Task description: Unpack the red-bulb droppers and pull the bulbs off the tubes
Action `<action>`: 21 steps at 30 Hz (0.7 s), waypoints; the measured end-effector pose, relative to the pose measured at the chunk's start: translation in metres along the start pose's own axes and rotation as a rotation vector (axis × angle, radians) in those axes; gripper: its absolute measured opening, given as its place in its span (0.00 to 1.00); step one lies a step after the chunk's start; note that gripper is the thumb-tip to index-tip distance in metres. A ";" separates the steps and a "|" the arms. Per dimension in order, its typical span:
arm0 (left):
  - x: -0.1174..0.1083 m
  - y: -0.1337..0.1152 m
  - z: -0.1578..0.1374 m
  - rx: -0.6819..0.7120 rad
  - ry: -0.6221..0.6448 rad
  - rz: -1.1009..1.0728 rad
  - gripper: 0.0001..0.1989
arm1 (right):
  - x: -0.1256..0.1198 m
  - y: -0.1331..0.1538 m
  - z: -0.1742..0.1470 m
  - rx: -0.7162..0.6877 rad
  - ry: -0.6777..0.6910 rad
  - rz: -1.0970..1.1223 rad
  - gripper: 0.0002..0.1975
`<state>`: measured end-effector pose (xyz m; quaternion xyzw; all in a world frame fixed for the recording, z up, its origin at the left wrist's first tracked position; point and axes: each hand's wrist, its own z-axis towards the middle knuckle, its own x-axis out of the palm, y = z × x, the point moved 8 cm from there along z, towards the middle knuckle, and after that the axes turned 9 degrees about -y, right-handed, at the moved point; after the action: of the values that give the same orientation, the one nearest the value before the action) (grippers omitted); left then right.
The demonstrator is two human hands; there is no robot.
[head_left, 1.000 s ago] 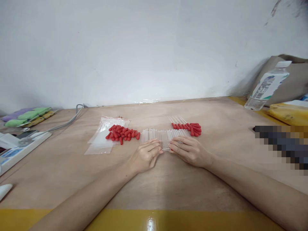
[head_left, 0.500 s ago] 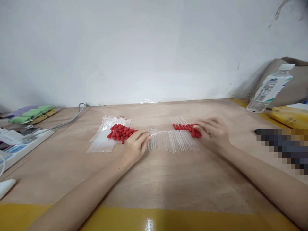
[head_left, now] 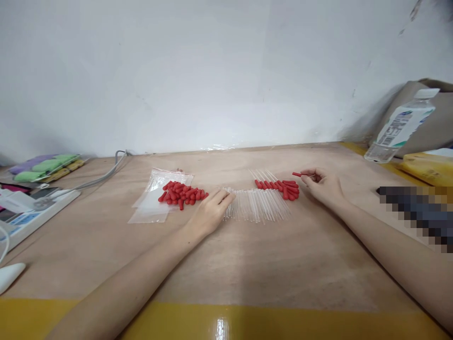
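Observation:
My right hand (head_left: 322, 186) pinches a red-capped thin glass tube (head_left: 296, 174) just above the table; the red rubber bulb points left and most of the tube is hidden by the fingers. Beside it lies a fan of red bulbs (head_left: 290, 189) on clear tubes (head_left: 264, 174). At the left end of a row of bare clear glass tubes (head_left: 256, 205), my left hand (head_left: 212, 208) rests with its fingertips together; what they hold, if anything, is hidden. A heap of loose red bulbs (head_left: 182, 192) lies left of that hand, partly over clear plastic bags (head_left: 148, 212).
A power strip (head_left: 42, 210) with cables stands at left, near a pack of green and purple items (head_left: 47, 167). On the right are a water bottle (head_left: 401, 125), a grey bag (head_left: 440, 118), a yellow packet (head_left: 430, 167) and a blurred dark object (head_left: 417, 208). A white wall closes the back.
My right hand has moved right and back from the fan of red bulbs, carrying one piece. My left hand has shifted slightly right; the tube seen at its fingertips no longer shows clearly.

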<state>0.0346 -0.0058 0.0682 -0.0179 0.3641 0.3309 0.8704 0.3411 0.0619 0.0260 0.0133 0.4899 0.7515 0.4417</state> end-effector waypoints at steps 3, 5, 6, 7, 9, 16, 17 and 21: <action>0.002 -0.007 0.002 0.055 0.072 0.008 0.12 | 0.006 0.003 -0.002 0.002 0.035 0.093 0.15; 0.003 -0.009 0.002 0.073 0.080 0.005 0.13 | 0.009 0.003 -0.003 -0.001 0.049 0.154 0.17; 0.003 -0.010 0.001 0.072 0.075 -0.003 0.13 | 0.011 0.002 -0.003 -0.010 0.049 0.168 0.17; 0.004 -0.010 0.001 0.064 0.067 -0.019 0.13 | 0.011 0.002 -0.002 -0.023 0.044 0.167 0.18; 0.005 -0.009 0.000 0.034 0.051 -0.076 0.12 | 0.011 0.001 -0.001 -0.057 0.039 0.131 0.17; 0.009 -0.004 -0.002 -0.114 0.069 -0.235 0.17 | 0.011 0.002 0.000 -0.141 0.071 0.005 0.14; 0.007 -0.005 -0.002 -0.117 0.057 -0.243 0.17 | 0.011 0.003 -0.001 -0.148 0.085 -0.008 0.14; -0.003 -0.009 -0.003 -0.102 -0.021 -0.233 0.14 | 0.006 0.004 -0.002 -0.144 0.066 -0.077 0.14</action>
<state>0.0364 -0.0150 0.0662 -0.1006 0.3330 0.2459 0.9047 0.3337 0.0637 0.0257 -0.0619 0.4491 0.7672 0.4537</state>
